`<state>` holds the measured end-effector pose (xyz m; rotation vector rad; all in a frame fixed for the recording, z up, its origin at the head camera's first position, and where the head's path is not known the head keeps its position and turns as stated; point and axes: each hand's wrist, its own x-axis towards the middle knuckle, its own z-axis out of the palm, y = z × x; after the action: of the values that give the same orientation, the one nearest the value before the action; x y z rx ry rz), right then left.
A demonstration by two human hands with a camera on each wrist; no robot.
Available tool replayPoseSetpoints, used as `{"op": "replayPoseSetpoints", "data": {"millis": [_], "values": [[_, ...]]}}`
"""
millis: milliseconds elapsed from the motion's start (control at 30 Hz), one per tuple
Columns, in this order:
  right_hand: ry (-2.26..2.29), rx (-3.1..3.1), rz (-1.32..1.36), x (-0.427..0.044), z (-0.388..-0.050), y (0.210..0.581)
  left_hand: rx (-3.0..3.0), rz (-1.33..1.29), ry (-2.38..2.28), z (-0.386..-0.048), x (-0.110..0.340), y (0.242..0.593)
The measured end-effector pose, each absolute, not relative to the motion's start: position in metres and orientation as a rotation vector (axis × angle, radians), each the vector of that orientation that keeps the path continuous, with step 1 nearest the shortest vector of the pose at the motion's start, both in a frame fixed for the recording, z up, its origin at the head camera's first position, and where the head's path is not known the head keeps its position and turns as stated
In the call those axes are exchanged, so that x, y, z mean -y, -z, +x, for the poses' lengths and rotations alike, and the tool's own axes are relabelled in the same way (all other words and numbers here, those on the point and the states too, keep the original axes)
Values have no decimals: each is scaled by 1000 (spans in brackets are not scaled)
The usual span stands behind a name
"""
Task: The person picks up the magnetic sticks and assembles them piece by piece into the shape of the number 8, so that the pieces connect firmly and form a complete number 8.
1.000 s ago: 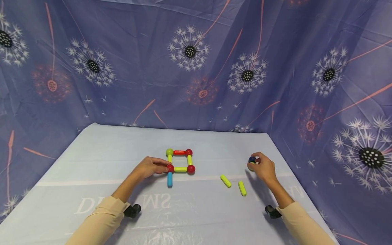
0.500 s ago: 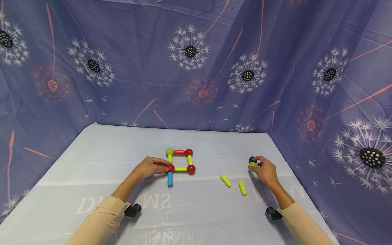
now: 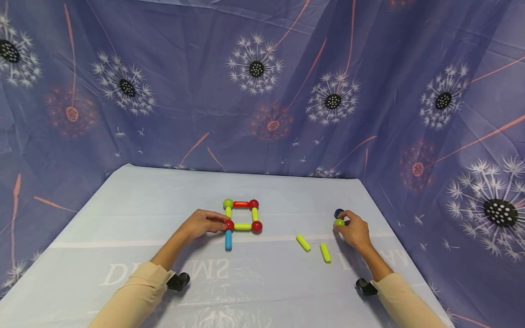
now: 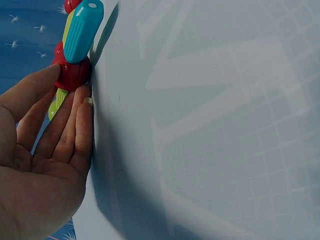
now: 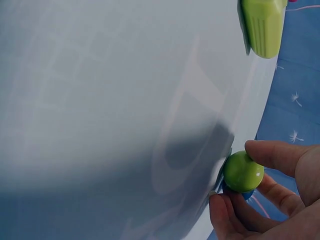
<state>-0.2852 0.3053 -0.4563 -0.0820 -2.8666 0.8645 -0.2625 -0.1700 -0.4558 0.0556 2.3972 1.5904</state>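
Observation:
My left hand (image 3: 203, 224) holds a red ball (image 3: 229, 225) between thumb and fingers, at the near left corner of a square of magnetic rods and balls. From that ball a blue rod (image 3: 228, 240) points toward me. In the left wrist view, thumb and fingertips lie on either side of the red ball (image 4: 74, 75). Far to the right, my right hand (image 3: 356, 230) pinches a green ball (image 3: 339, 223). A dark blue ball (image 3: 338, 213) sits just behind it, mostly hidden in the right wrist view by the green ball (image 5: 243, 172) and fingers.
Two loose yellow-green rods (image 3: 303, 243) lie between the square and my right hand. The square's other corners are a green ball (image 3: 228, 203) and two red balls (image 3: 256, 226). A purple dandelion-print cloth (image 3: 197, 91) hangs behind the white-covered table (image 3: 262, 282).
My right hand has shifted slightly toward me and right, its fingers moving from over the blue ball to the green one. The left hand has stayed on the red ball.

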Motion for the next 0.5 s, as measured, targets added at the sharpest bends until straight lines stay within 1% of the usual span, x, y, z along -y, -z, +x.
{"op": "replayPoseSetpoints", "data": {"millis": [500], "values": [[-872,2860,-72,-302,-285,455,-2395,63,-1617,-262,169,455]]}}
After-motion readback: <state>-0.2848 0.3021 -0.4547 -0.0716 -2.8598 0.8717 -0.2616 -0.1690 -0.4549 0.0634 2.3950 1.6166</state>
